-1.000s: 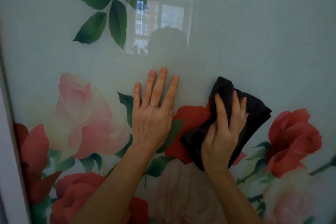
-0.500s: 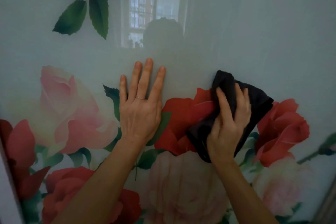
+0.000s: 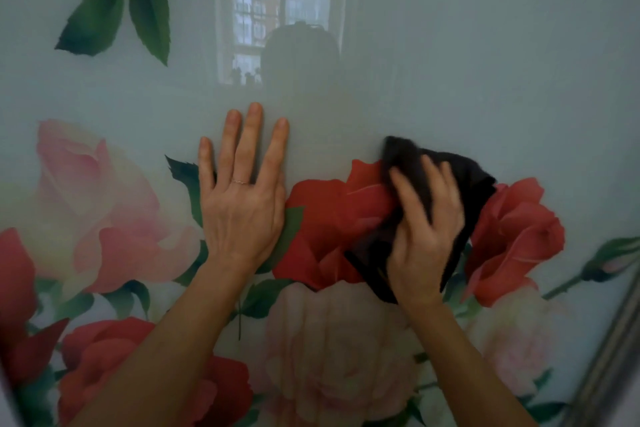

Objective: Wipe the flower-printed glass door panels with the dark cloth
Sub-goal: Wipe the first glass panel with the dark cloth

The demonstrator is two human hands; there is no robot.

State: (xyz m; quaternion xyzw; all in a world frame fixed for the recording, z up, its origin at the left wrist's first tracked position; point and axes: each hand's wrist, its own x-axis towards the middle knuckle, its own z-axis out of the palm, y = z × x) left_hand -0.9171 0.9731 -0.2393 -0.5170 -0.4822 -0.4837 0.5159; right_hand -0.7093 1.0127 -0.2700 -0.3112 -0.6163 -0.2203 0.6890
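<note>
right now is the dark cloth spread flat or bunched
Bunched: the dark cloth sits in folds under the right hand, against the glass door panel.

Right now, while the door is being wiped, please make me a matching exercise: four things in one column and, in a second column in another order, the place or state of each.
Column 1
1. left hand
2. dark cloth
3. green leaves
4. metal frame strip

Column 2
A. printed at the upper left of the glass panel
B. at the lower right edge of the picture
C. flat on the glass, fingers straight
D. pressed under the right hand, over a red rose

Pairs: 1-C, 2-D, 3-A, 4-B
</note>
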